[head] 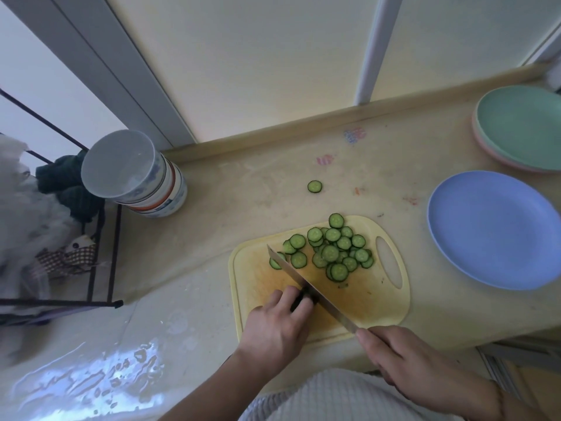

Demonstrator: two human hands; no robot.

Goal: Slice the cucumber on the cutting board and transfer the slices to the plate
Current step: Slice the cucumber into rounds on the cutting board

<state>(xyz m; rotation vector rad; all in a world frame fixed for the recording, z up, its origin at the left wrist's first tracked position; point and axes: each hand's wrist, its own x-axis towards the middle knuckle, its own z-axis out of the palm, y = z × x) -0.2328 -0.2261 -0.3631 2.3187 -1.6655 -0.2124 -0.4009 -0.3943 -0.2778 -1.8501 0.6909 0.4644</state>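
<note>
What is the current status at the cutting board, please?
Left hand holds cucumber stub; right hand grips knife, blade on stub. Slices piled on board. Blue plate bare; one stray slice on counter.

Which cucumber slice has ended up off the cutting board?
The lone slice lying on the bare counter beyond the yellow cutting board's far edge. All the other slices lie on the board.

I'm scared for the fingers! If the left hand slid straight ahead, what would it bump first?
Probably the steel knife blade: the left hand grips the dark cucumber stub right against it.
</note>
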